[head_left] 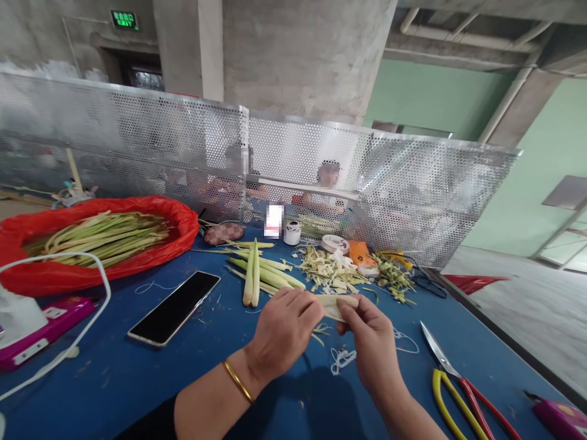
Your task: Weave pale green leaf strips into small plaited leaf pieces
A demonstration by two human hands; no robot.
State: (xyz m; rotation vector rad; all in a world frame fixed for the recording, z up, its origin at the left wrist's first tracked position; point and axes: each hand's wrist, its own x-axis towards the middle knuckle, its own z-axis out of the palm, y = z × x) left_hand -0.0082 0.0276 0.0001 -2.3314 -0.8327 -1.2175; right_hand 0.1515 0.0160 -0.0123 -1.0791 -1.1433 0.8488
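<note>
A pale, flat strip of plant leaf [334,304] stretches between my two hands above the blue table. My left hand [287,327], with a gold bangle at the wrist, is closed on the strip's left end; its fingertips are partly hidden. Thumb and fingers of my right hand [373,336] pinch the right end. Just beyond my left hand lie green and pale leaf stalks [252,275]. Behind my right hand is a heap of pale leaf scraps [328,269]. White string [343,360] lies on the table below the strip.
Scissors [452,366] with red and yellow handles lie at right. A black-screened phone [175,308] and a red bag [183,235] of long stalks are at left, near a purple power strip [55,324]. A perforated metal screen [298,146] stands behind; people sit beyond it.
</note>
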